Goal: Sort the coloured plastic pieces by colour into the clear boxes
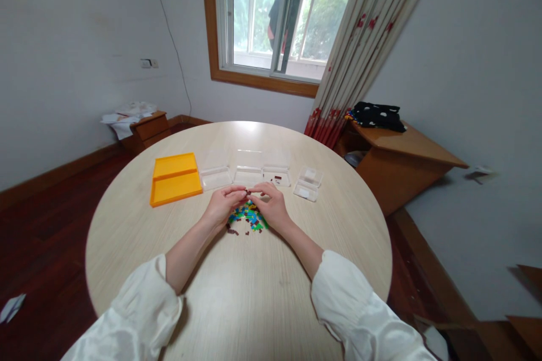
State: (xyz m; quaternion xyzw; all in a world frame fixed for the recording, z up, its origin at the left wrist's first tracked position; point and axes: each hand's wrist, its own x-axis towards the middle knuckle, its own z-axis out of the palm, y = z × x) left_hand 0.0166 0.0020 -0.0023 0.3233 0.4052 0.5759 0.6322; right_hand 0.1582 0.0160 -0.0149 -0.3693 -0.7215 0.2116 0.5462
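Pinching brown piece (248, 192) with left hand (222, 207) and right hand (274, 207) near brick pile (249, 215), perhaps to catch drops. Note open clear box (285, 179) beyond pile, presumably for reach.

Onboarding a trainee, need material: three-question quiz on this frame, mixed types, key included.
1. True or false: the orange case lies to the left of the left hand.
2. What do the left hand and right hand hold at their fingertips? A) a curtain tie; B) a small dark piece; C) a yellow lid.
3. What colour is the bar-shaped piece in the clear box just beyond the right hand?

Key: 1. True. 2. B. 3. Dark brown.
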